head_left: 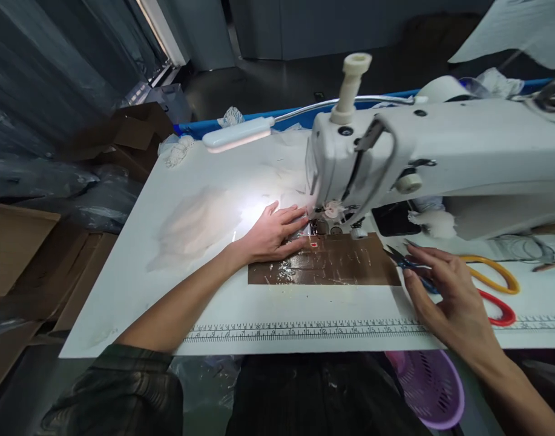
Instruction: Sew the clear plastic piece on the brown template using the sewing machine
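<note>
My left hand lies flat on the bed of a white sewing machine, fingers spread and their tips close to the presser foot. Pale, thin material beside these fingers is washed out by the lamp, so its edges are unclear. To the right, my right hand has its thumb and fingers closed around small blue-handled thread snips, whose dark blades point left. Scissors with one yellow and one red handle loop lie just behind that hand, which partly hides them. A brown plate with thread scraps lies below the needle.
A lit lamp on a bent arm hangs over the white table. A printed ruler strip runs along the front edge. Cardboard boxes stand left; a purple basket sits below. White scraps lie under the machine arm.
</note>
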Demonstrator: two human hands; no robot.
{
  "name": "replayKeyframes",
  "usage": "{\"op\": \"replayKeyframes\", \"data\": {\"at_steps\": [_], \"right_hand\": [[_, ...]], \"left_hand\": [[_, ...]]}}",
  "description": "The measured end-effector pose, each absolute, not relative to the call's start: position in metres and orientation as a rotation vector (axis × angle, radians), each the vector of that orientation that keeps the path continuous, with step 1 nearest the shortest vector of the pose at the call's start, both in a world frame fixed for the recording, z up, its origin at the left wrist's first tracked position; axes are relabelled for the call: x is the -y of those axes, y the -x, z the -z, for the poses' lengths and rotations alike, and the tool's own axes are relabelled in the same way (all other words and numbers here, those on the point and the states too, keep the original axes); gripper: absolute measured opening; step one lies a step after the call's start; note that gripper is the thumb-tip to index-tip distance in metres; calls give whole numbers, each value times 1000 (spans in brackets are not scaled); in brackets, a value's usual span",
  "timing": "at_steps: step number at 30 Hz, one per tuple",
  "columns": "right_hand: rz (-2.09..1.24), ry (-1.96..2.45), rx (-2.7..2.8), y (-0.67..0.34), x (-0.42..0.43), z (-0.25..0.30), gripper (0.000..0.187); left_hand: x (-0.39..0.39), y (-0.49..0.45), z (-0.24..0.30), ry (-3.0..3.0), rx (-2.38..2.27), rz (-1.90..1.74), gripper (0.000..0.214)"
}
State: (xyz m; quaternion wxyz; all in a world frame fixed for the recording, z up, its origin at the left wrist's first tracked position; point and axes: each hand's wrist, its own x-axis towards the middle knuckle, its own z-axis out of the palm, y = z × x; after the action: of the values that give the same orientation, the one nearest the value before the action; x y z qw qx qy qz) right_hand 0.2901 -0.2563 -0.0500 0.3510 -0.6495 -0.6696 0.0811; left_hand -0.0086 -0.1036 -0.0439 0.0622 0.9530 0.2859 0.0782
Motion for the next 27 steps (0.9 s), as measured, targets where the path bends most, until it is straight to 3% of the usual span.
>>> {"op": "replayKeyframes", "data": {"at_steps": [4,7,10,13,20,27], "right_hand": [[-132,1609,1634,-295,270,55,33],[-111,1536,1564,-301,277,58,31],[-27,1535,1431,-320,274,58,26],[152,1572,1127,-354,260,53,25],[129,1689,614,-424,211,22,63],[80,1866,621,-440,189,6,58]], "left_hand": [[92,12,37,-2968,-744,-268,34],[104,8,31,-3185,-634,-706,22],[129,-11,31,-3234,-151,-979,18],[153,-58,28,-3164,60,-987,28],[163,-244,-1,-2949,-7,-791,46],[150,-308,38,-2889,-198,-716,40]]}}
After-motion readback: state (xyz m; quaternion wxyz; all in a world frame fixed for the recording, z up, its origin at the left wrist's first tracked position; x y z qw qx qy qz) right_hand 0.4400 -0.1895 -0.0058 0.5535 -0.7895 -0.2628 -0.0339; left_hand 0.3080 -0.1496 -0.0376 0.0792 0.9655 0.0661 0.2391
